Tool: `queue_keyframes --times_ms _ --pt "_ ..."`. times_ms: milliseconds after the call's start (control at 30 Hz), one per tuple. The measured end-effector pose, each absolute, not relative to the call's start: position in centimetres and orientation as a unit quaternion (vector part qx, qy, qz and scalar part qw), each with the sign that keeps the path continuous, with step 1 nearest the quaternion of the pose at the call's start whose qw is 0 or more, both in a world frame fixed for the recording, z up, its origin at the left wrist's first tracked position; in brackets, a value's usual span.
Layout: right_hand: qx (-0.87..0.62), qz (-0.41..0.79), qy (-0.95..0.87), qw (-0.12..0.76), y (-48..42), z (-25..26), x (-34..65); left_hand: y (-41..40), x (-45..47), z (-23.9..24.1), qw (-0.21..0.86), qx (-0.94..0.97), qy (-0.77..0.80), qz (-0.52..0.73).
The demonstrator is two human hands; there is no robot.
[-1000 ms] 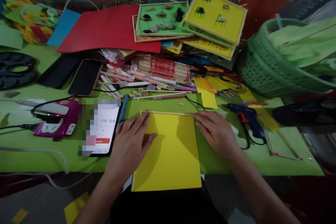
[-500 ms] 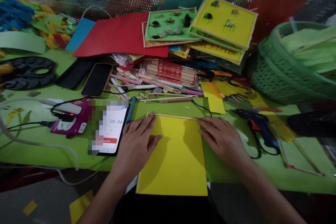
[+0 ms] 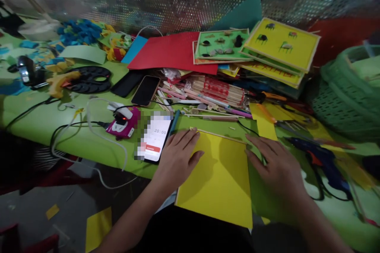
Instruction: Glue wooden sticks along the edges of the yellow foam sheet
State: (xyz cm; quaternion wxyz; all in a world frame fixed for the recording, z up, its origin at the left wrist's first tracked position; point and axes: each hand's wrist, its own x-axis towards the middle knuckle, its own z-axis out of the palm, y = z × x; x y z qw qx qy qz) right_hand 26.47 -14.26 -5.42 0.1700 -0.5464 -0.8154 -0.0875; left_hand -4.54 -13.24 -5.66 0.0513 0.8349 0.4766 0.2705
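Note:
A yellow sheet [image 3: 219, 182] lies in front of me at the table's near edge, its lower part reaching out over my lap. Along its far edge runs a thin wooden stick [image 3: 221, 135]. My left hand [image 3: 179, 156] rests flat over the sheet's left side, fingertips at the stick's left end and thumb spread apart. At the far right corner is my right hand [image 3: 276, 162], its fingers stretched towards the stick's other end and its thumb held apart. Whether the right fingertips press on the stick or only sit beside it, I cannot tell.
Left of the sheet lie a lit phone [image 3: 154, 138] and a magenta power strip [image 3: 124, 124] with cables. A glue gun [image 3: 323, 166] is at the right, near a green basket [image 3: 341, 91]. Behind are bundled sticks [image 3: 219, 89] and framed yellow and green panels [image 3: 279, 43].
The view has turned to the left, so everything appears further right and more of the table's left end shows. Both hands keep nearly the same places on the yellow sheet.

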Motion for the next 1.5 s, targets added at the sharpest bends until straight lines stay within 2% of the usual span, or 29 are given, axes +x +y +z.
queue_keyframes --times_ms 200,567,1267,1500 --pt "-0.445 -0.006 -0.878 0.177 -11.9 -2.5 22.2 -13.7 -5.0 -5.7 0.062 0.817 0.437 0.370" --pt "-0.418 0.048 -0.902 0.098 -8.6 -3.0 15.4 -13.7 -4.9 -5.9 0.061 0.813 0.440 0.376" --pt "-0.383 -0.049 -0.922 0.033 -8.8 -3.4 13.9 -13.9 -5.0 -5.9 0.088 0.808 0.438 0.384" --pt "-0.395 -0.033 -0.916 0.065 -8.8 -3.7 14.4 -13.8 -4.9 -5.8 0.088 0.804 0.437 0.394"
